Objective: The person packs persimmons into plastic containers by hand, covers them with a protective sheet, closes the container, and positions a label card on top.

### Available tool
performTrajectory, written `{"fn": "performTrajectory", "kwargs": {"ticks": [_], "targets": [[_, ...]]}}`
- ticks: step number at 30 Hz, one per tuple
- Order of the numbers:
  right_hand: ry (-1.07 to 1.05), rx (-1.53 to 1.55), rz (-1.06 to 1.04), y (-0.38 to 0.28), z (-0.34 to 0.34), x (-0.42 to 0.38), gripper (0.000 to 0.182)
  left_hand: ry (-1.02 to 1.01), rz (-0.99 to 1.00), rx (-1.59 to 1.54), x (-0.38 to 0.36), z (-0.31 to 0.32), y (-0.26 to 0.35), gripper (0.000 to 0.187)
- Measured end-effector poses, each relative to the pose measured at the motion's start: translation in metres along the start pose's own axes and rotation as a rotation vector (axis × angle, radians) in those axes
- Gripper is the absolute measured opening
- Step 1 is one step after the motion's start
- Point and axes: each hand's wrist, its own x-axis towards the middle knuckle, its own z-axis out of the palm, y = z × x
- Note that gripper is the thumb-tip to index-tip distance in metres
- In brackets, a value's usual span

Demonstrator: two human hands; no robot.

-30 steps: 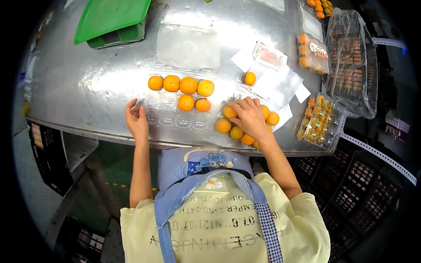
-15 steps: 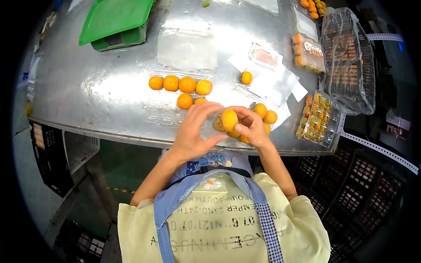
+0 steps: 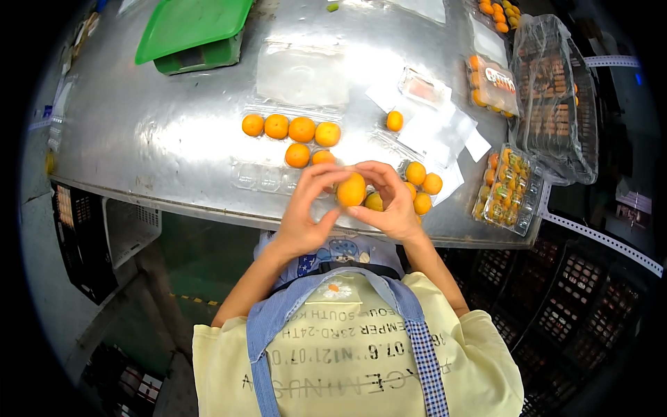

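A mandarin orange (image 3: 351,190) is between my two hands, just above the table's front edge. My right hand (image 3: 390,208) grips it with the thumb below and the fingers behind. From the other side, the curved fingers and thumb of my left hand (image 3: 303,212) close around it. Partly hidden by my right hand, another orange (image 3: 374,202) sits below. Several more oranges (image 3: 415,172) lie to the right of that hand. Beyond my left hand, a clear plastic tray (image 3: 257,178) holds a row of oranges (image 3: 301,129) and part of a second row.
White papers (image 3: 434,132) and a single orange (image 3: 394,121) lie right of the tray. Filled clear packs (image 3: 511,191) and a plastic-wrapped black crate (image 3: 556,97) stand at the right edge. A green tray (image 3: 194,28) rests on a green container at the back left of the metal table (image 3: 125,139).
My left hand has come in to the orange and closed its fingers around it. The orange has moved slightly left, between both hands. The whole view has shifted a little.
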Motion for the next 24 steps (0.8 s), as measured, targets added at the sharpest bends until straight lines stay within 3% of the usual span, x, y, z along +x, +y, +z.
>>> {"fn": "performTrajectory", "kwargs": {"ticks": [2,8,12,18,24], "targets": [[0.003,-0.142,-0.011,0.005,-0.002,0.001,0.054,0.013,-0.249,-0.484,-0.011,-0.008,-0.017,0.050],[0.000,-0.490,0.074,0.037,-0.012,0.006,0.052,0.425,-0.382,-0.192,-0.041,-0.072,-0.069,0.034],[-0.082,-0.602,-0.131,0.031,0.018,0.037,0.051,0.635,-0.418,-0.139,-0.048,-0.104,-0.077,0.031],[-0.193,-0.811,-0.402,0.055,0.085,0.097,0.047,0.707,-0.406,-0.236,-0.053,-0.121,-0.080,0.027],[-0.209,-1.085,-0.569,0.085,0.107,0.116,0.044,0.751,-0.415,-0.255,-0.062,-0.127,-0.086,0.022]]}}
